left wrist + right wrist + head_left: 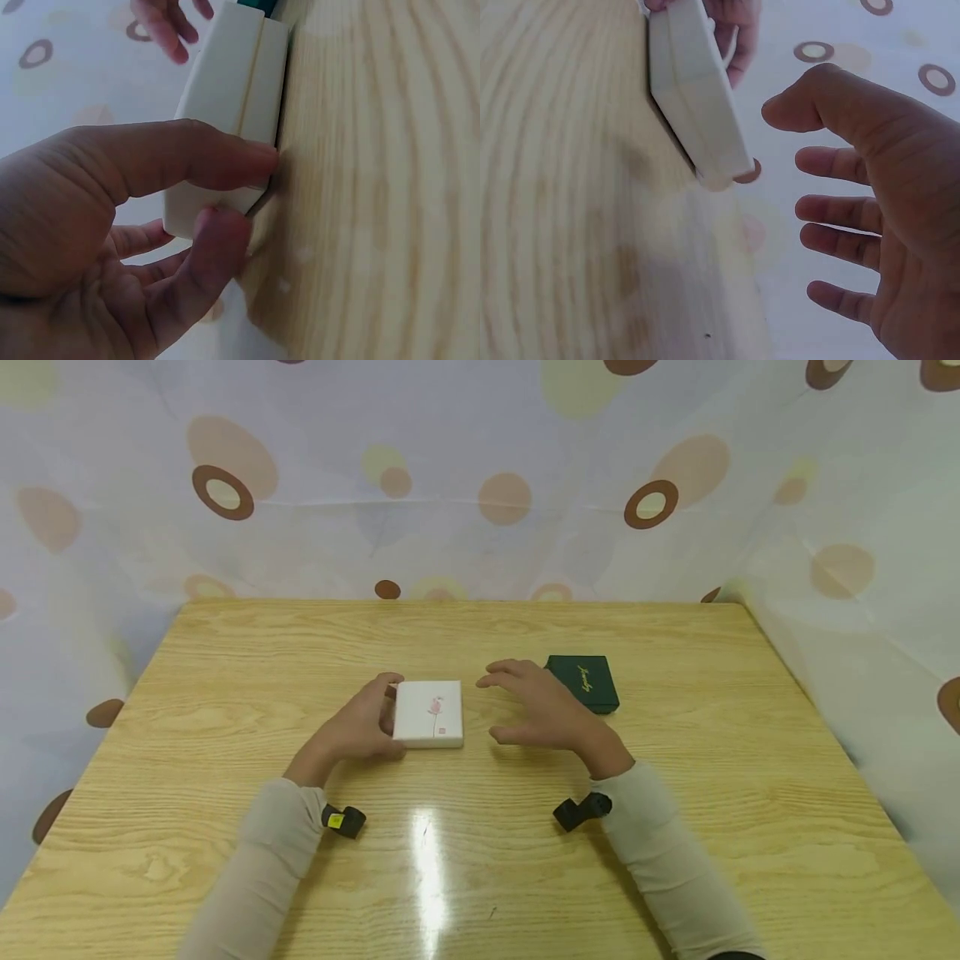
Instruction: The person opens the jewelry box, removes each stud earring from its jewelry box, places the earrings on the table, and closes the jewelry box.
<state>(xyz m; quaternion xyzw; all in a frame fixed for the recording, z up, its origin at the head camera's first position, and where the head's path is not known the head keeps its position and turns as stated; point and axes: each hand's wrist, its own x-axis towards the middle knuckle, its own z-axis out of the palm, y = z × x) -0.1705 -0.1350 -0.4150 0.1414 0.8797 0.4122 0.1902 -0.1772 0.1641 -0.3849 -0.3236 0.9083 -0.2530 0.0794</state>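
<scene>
A square white box (427, 714) with a pink flower printed on its lid lies on the wooden table (480, 893). My left hand (362, 724) grips it from its left side, with the thumb along the near side and fingers round the far side. In the left wrist view a seam runs along the side of the white box (229, 67). My right hand (536, 706) hovers to the right of the box, apart from it, fingers spread and holding nothing. The right wrist view shows a thin white curved piece (731, 46) by the box, its kind unclear.
A dark green box (596, 685) with gold lettering lies behind my right hand, its left part hidden. A white cloth with brown and beige circles (480, 552) hangs behind the table and along both sides. Each wrist wears a small black camera.
</scene>
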